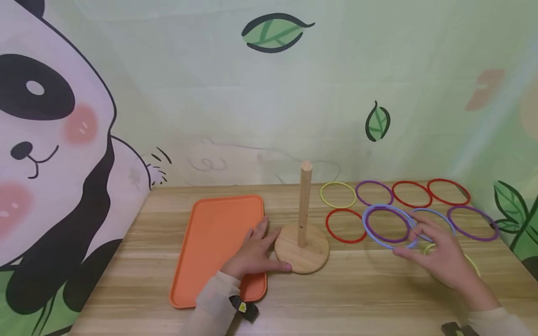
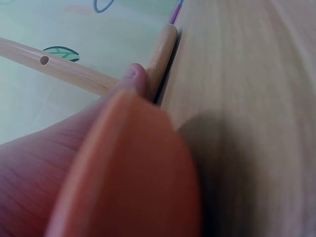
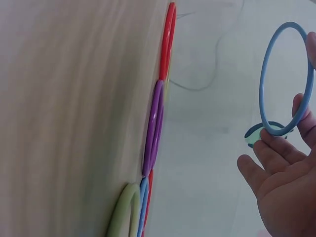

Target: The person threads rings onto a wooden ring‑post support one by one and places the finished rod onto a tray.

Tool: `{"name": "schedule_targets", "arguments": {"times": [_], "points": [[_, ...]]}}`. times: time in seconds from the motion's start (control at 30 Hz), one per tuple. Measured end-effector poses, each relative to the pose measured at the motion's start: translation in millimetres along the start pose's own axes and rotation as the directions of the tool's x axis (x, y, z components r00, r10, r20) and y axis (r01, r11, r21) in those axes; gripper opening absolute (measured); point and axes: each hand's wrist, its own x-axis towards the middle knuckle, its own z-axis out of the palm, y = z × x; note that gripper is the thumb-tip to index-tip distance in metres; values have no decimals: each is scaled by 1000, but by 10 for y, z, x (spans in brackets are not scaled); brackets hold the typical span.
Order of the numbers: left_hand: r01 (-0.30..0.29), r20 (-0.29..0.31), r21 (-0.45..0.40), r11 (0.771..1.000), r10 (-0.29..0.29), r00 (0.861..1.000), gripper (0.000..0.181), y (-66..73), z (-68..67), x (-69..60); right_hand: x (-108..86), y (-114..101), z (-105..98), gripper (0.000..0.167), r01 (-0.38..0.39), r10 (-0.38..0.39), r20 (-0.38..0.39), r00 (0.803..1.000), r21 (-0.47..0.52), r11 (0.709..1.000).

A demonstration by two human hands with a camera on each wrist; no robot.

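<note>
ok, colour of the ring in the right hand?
Blue; the ring shows best in the right wrist view.

Head view: the right hand (image 1: 441,256) covers for me part of the yellow-green ring (image 1: 473,267), bottom edge cuts the dark wrist device (image 1: 451,329) / left wrist view: I see something blurred, probably the orange tray (image 2: 148,168), hiding part of the left hand (image 2: 54,148) / right wrist view: right edge cuts the right hand.

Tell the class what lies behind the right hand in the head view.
Behind the right hand, a light green ring and a blue ring on the table show only in part. The stretches covered by the hand cannot be seen there.
</note>
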Motion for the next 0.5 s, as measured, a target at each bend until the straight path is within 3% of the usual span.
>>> {"name": "schedule_targets", "arguments": {"times": [0.23,0.5], "points": [[-2,-5,-3,1000,2,1000,112,6,-8,-5,73,-7,30,48,92,-91,-39,995,22,995],[-1,-4,-10,1000,1,1000,112,8,-14,-12,117,-100,-26,43,17,-17,-15,1000,36,999]]}}
